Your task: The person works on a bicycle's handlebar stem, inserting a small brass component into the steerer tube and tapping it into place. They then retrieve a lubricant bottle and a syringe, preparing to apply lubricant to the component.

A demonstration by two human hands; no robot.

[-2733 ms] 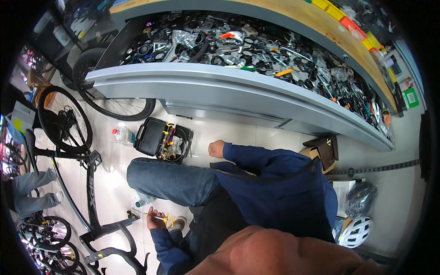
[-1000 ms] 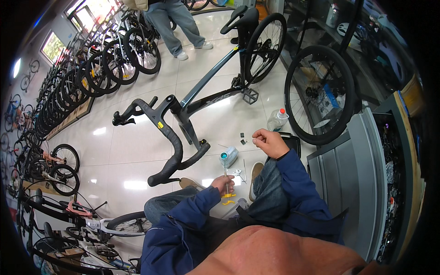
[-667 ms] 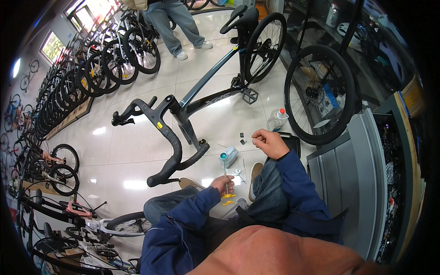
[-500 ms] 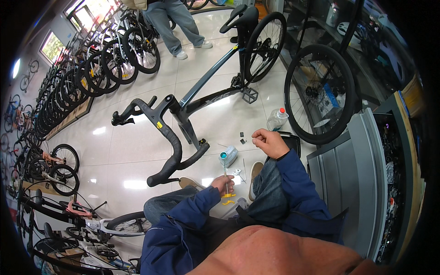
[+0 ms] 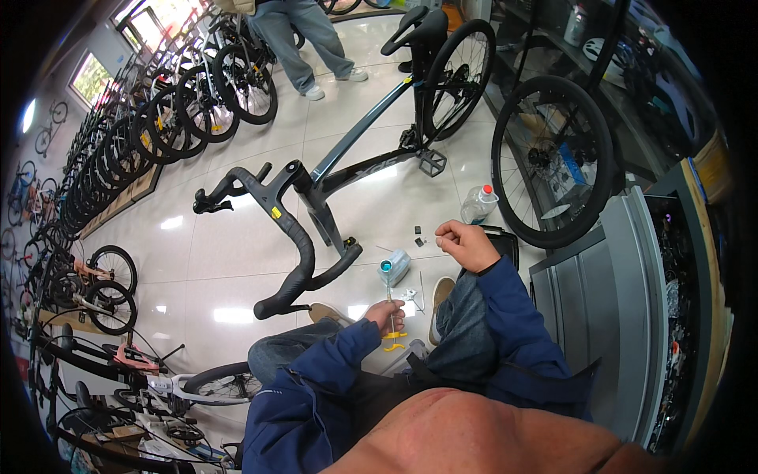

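My left hand (image 5: 385,316) is wrapped round a syringe with a yellow plunger handle (image 5: 394,341). The syringe's far end reaches toward a bottle with a blue-green top (image 5: 386,266), lying by a pale blue-and-white piece (image 5: 398,272); whether they touch I cannot tell. My right hand (image 5: 467,246) hovers over the floor with its fingertips pinched together; anything in them is too small to make out. Left of those fingertips, small black pieces (image 5: 418,237) lie on the tiles. Beyond the right hand stands a clear bottle with a red cap (image 5: 477,207).
A bike frame with drop handlebars (image 5: 276,197) and no front wheel stands ahead. A loose wheel (image 5: 553,162) leans by the glass case. A grey cabinet (image 5: 584,300) is at my right. Rows of bikes (image 5: 174,118) line the left; a person's legs (image 5: 296,47) are at the back.
Both hands keep nearly the same pose. The whole view has shifted very slightly; the syringe stays in my left hand.
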